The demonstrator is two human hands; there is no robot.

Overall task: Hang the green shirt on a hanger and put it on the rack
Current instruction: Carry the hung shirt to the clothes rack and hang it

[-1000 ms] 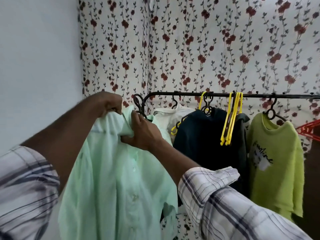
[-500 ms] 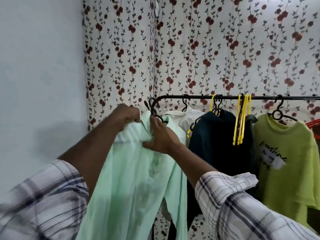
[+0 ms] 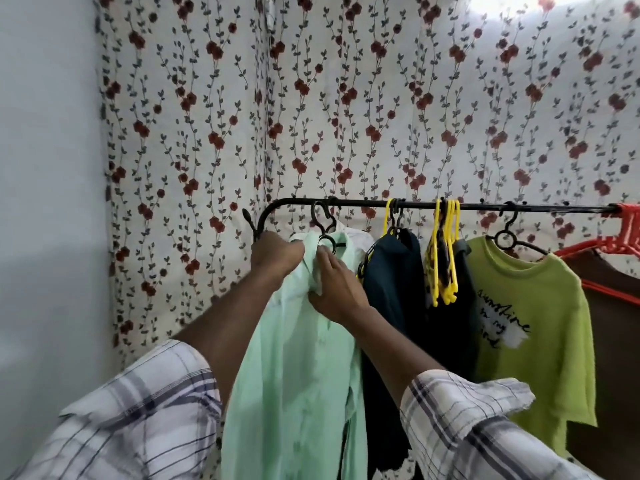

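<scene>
Head view: green shirt (image 3: 298, 358) drapes down from black hanger (image 3: 325, 241); its hook (image 3: 316, 216) rises straight above the fingers (image 3: 323, 258), against the rack bar (image 3: 485, 206). Grips: left hand (image 3: 275, 252) clutches collar, right hand (image 3: 337, 289) pinches front. Whether hooked: unclear.

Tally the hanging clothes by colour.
Mint shirt: 1
White shirt: 1
Dark tops: 2
Lime T-shirt: 1
Brown garment: 1
Total: 6

Hanger (image 3: 314, 215) arms hidden inside green shirt (image 3: 298, 358)
</scene>
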